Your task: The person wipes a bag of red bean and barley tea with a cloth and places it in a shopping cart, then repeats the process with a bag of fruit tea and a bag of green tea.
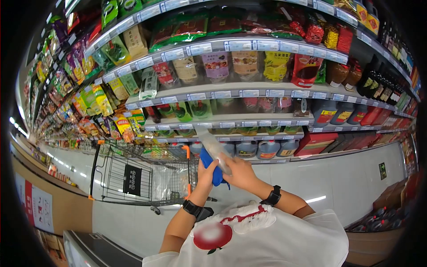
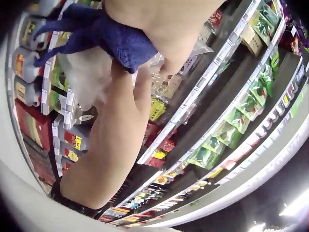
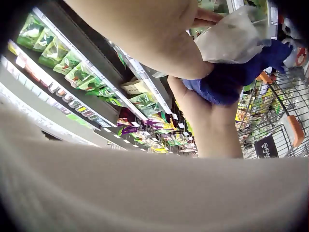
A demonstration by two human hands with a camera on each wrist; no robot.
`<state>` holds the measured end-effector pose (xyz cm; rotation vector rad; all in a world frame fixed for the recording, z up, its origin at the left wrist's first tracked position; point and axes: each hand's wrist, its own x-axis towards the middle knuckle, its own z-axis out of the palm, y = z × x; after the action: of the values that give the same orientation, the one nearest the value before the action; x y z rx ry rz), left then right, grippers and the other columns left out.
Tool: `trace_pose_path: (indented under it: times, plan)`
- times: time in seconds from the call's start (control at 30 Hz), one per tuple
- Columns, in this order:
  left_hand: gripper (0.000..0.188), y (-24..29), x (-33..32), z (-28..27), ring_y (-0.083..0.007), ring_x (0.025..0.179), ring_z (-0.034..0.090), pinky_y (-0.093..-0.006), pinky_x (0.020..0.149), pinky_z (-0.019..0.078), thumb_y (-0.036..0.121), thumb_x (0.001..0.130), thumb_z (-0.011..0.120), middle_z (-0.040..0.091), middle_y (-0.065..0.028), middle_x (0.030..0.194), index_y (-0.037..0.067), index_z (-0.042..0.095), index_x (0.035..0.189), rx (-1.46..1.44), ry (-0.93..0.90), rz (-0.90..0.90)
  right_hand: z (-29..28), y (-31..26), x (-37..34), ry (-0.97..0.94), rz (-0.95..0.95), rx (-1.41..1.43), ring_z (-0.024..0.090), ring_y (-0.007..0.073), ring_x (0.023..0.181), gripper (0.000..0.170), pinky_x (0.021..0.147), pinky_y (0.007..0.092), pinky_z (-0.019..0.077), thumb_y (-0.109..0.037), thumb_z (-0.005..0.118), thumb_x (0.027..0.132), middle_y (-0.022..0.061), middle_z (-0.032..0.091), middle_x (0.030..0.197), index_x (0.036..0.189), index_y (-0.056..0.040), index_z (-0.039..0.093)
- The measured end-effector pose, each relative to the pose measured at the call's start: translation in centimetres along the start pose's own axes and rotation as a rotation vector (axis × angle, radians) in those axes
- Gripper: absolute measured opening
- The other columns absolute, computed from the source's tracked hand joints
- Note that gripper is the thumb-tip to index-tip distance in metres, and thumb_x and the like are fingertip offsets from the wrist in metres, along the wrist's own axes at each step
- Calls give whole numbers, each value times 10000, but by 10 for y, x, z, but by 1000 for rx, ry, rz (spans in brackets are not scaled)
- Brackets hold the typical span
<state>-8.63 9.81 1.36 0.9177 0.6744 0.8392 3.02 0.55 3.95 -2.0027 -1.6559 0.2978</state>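
Note:
In front of my chest I hold up a pale, translucent plastic bag (image 1: 209,141) together with a blue cloth (image 1: 216,176). My left hand (image 1: 206,174) grips the cloth, its thumb pointing up along the near side. My right hand (image 1: 241,172) holds the lower part of the bag from the right, fingertips close to the left hand. Loose ends of the cloth (image 2: 63,29) hang out past the bag in the left wrist view. The right wrist view has the bag (image 3: 231,41) standing out beyond the cloth, partly covering the right fingers. What the bag contains is blurred.
A wire shopping cart (image 1: 147,178) with orange corner pieces stands left of my hands, clear plastic packaging inside. Ahead rise store shelves (image 1: 249,89) full of bagged goods, with large jugs (image 1: 268,149) at the bottom. Dark bottles (image 1: 378,84) line the right side.

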Motion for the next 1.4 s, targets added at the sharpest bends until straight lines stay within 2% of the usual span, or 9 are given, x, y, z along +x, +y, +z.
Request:
trace_pose_path:
  times: [0.23, 0.37, 0.53, 0.77, 0.9, 1.1, 1.2, 1.33, 1.4]
  plan:
    - [398, -7, 6, -9, -162, 865, 563, -280, 750, 464, 7, 757, 571, 565, -77, 1001, 12, 458, 1138, 52, 119, 21, 4, 6, 1, -22, 41, -11, 438, 290, 1026, 753, 843, 462, 345, -337, 671, 656, 96, 513, 998, 1331, -236, 354]
    - [336, -8, 8, -17, -165, 815, 577, -284, 716, 473, 5, 743, 566, 581, -71, 938, 6, 500, 1073, 72, 134, 17, 6, 20, 5, -92, 0, 47, 456, 344, 1006, 748, 817, 488, 368, -432, 657, 687, 183, 459, 1080, 1335, -235, 339]
    - [254, 14, 7, -25, -163, 718, 585, -286, 620, 495, 28, 749, 559, 574, -56, 836, 24, 517, 1000, -7, 84, -110, 26, 60, 13, 27, 113, 606, 491, 310, 1053, 682, 879, 360, 394, -307, 621, 777, 188, 501, 1153, 1319, -51, 297]
    - [306, 35, 8, -43, -160, 721, 606, -290, 624, 523, 95, 739, 595, 585, -56, 850, 37, 505, 1025, -93, 44, -258, 18, 87, 4, -608, 340, 1964, 407, 274, 1194, 581, 926, 469, 402, -93, 494, 857, 111, 372, 1330, 1361, -85, 206]
    - [264, 38, 6, -39, -136, 728, 604, -264, 654, 511, 166, 791, 608, 588, -37, 862, 44, 529, 1011, -2, 11, -165, 9, 72, 2, -636, 374, 1883, 412, 313, 1178, 629, 832, 619, 407, -80, 508, 848, 107, 347, 1338, 1375, -157, 172]
    - [338, 35, 24, -68, -174, 795, 583, -283, 659, 494, 245, 877, 518, 563, -93, 943, 13, 451, 1114, -179, 454, 129, 22, 76, 8, -522, 424, 1599, 512, 228, 1034, 604, 699, 475, 532, -48, 561, 813, 87, 467, 1189, 1331, -118, 259]
    - [329, 41, 24, -72, -170, 790, 587, -281, 640, 496, 248, 877, 514, 560, -104, 959, 11, 446, 1093, 30, 570, 314, 14, 54, 9, -469, 382, 1429, 543, 182, 927, 548, 631, 389, 554, -60, 598, 790, 67, 514, 1086, 1272, -79, 338]
    - [335, 14, 23, -62, -337, 840, 526, -405, 724, 421, 229, 821, 560, 524, -196, 920, -8, 455, 1033, 1001, 517, 544, 28, 50, 9, -545, 314, 1288, 556, 169, 875, 537, 592, 340, 553, -46, 593, 779, 61, 531, 1039, 1261, -61, 357]
    - [359, 11, 12, -39, -400, 862, 468, -444, 746, 376, 239, 798, 577, 496, -223, 905, -15, 457, 1022, 1096, 441, 626, 24, 41, 13, -562, 292, 1210, 565, 174, 874, 535, 592, 340, 554, -9, 568, 781, 74, 544, 1024, 1267, -55, 351]
